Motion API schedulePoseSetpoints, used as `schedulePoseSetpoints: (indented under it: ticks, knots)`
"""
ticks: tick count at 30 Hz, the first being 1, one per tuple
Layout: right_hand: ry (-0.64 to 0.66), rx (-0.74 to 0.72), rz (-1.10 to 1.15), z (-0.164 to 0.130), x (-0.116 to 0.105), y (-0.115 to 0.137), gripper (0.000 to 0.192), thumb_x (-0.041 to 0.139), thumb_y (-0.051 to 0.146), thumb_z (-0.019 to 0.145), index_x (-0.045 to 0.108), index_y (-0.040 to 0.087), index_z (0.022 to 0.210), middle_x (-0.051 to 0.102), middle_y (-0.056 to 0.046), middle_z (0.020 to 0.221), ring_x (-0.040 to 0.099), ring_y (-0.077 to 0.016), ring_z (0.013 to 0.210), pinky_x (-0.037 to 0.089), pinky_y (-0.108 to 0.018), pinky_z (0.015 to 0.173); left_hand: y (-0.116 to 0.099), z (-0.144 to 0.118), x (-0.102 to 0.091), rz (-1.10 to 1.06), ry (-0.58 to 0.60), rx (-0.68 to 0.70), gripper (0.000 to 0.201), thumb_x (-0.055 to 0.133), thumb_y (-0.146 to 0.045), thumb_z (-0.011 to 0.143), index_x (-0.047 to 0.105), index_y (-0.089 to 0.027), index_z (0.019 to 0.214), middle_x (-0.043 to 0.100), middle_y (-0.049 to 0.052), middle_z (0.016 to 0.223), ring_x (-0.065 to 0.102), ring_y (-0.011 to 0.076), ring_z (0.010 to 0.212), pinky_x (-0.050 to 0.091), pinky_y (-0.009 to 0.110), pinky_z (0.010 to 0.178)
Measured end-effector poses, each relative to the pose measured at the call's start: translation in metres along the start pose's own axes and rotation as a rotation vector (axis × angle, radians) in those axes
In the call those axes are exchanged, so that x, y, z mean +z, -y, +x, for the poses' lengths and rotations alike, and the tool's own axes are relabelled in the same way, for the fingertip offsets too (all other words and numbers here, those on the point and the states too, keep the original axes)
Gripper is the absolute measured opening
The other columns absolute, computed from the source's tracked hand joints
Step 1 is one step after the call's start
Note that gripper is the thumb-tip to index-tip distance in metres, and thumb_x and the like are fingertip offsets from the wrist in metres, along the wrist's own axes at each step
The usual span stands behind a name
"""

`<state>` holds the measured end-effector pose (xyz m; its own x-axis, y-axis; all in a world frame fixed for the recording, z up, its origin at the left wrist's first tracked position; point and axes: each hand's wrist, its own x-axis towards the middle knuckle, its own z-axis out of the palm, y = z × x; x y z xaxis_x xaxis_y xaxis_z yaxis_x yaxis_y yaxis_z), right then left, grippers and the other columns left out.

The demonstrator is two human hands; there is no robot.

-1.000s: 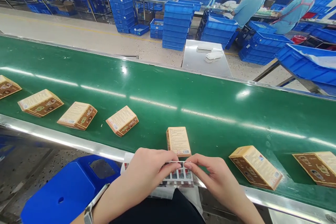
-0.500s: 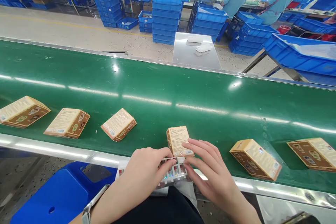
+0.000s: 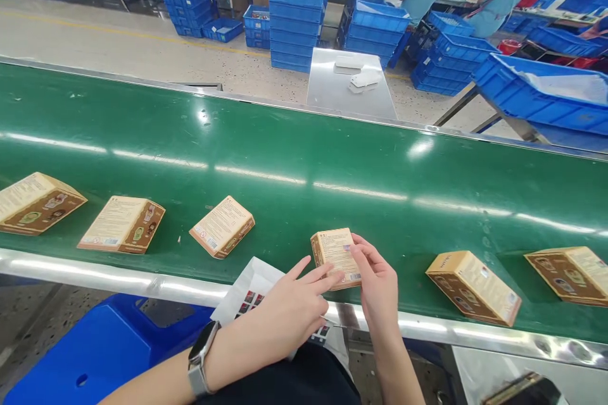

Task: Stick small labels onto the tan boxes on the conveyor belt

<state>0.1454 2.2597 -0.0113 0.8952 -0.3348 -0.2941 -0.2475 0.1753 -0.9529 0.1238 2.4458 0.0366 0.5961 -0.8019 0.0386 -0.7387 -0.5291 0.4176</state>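
Observation:
A small cream-and-brown cardboard box (image 3: 332,247) lies on the green conveyor belt in front of me. My right hand (image 3: 377,278) grips its right side, thumb on the printed face beside a small shiny sticker (image 3: 348,247) and fingers behind the edge. My left hand (image 3: 299,304) is open, its outstretched fingers touching the lower left part of the box. Under the left hand, a white sheet with dark and red sticker squares (image 3: 254,294) lies over the belt's near edge and my lap, partly hidden.
Several similar boxes lie on the conveyor belt (image 3: 266,139), left and right, including one box (image 3: 223,228) nearby. A blue stool (image 3: 109,354) stands at lower left. Beyond the belt are a metal table (image 3: 351,92), stacked blue crates (image 3: 297,25) and two people.
My right hand has moved from the sticker sheet up onto the box. My left hand has released the sheet and reached to the box, which has shifted slightly right in view.

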Motion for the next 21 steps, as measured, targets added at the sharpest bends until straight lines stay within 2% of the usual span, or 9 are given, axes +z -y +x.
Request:
schedulePoseSetpoints:
  ticks: [5, 8, 12, 15, 17, 19, 21]
  knots:
    - [-0.028, -0.125, -0.156, 0.003, -0.011, -0.003, 0.028, 0.074, 0.047, 0.079, 0.067, 0.02, 0.081, 0.067, -0.01, 0.123, 0.066, -0.0243, 0.1, 0.054, -0.033, 0.078, -0.005, 0.01, -0.004, 0.016, -0.011, 0.025, 0.021, 0.06, -0.026, 0.093, 0.068, -0.019, 0.075, 0.051, 0.005, 0.15, 0.043, 0.0225, 0.14, 0.026, 0.043, 0.119]
    - [-0.108, -0.208, -0.28, 0.006, -0.013, -0.003, 0.029, 0.072, 0.046, 0.08, 0.063, 0.02, 0.089, 0.066, -0.011, 0.121, 0.067, -0.0238, 0.098, 0.054, -0.037, 0.083, -0.006, 0.016, 0.0, 0.03, -0.019, 0.033, 0.019, 0.061, -0.026, 0.093, 0.069, -0.019, 0.078, 0.051, 0.005, 0.149, 0.041, 0.0221, 0.142, 0.026, 0.042, 0.119]
    - [-0.182, -0.23, -0.294, 0.016, -0.017, -0.001, 0.053, 0.078, 0.044, 0.074, 0.05, 0.022, 0.112, 0.066, -0.01, 0.111, 0.068, -0.0229, 0.093, 0.055, -0.038, 0.083, -0.006, 0.024, 0.007, 0.038, -0.04, 0.067, 0.017, 0.061, -0.022, 0.092, 0.071, -0.018, 0.078, 0.053, 0.006, 0.148, 0.042, 0.0223, 0.141, 0.025, 0.04, 0.119]
    - [-0.151, -0.218, -0.354, 0.029, -0.027, 0.003, 0.05, 0.071, 0.053, 0.078, 0.052, 0.02, 0.111, 0.068, -0.008, 0.096, 0.067, -0.0235, 0.084, 0.055, -0.039, 0.077, -0.006, 0.029, 0.01, 0.011, -0.045, 0.082, 0.019, 0.061, -0.021, 0.091, 0.07, -0.019, 0.074, 0.054, 0.005, 0.147, 0.044, 0.0222, 0.139, 0.028, 0.038, 0.117]
    - [-0.118, -0.283, -0.455, 0.039, -0.034, 0.009, 0.044, 0.059, 0.056, 0.086, 0.056, 0.019, 0.109, 0.068, -0.011, 0.098, 0.066, -0.025, 0.085, 0.053, -0.04, 0.076, -0.007, 0.033, 0.011, 0.002, -0.036, 0.084, 0.021, 0.061, -0.022, 0.091, 0.069, -0.019, 0.072, 0.052, 0.004, 0.149, 0.044, 0.0221, 0.139, 0.031, 0.038, 0.115]
    - [-0.024, -0.463, -0.618, 0.048, -0.039, 0.018, 0.04, 0.047, 0.053, 0.094, 0.061, 0.019, 0.109, 0.068, -0.013, 0.108, 0.065, -0.0266, 0.097, 0.051, -0.043, 0.085, -0.008, 0.038, 0.012, 0.027, -0.024, 0.092, 0.022, 0.06, -0.021, 0.091, 0.069, -0.018, 0.071, 0.051, 0.006, 0.15, 0.043, 0.0225, 0.139, 0.033, 0.038, 0.114]
    - [0.158, -0.688, -0.811, 0.058, -0.04, 0.027, 0.036, 0.038, 0.045, 0.1, 0.065, 0.021, 0.108, 0.069, -0.011, 0.113, 0.062, -0.0256, 0.108, 0.042, -0.048, 0.1, -0.009, 0.044, 0.013, 0.073, -0.01, 0.11, 0.02, 0.059, -0.021, 0.091, 0.071, -0.018, 0.075, 0.05, 0.006, 0.151, 0.041, 0.023, 0.141, 0.032, 0.038, 0.114]
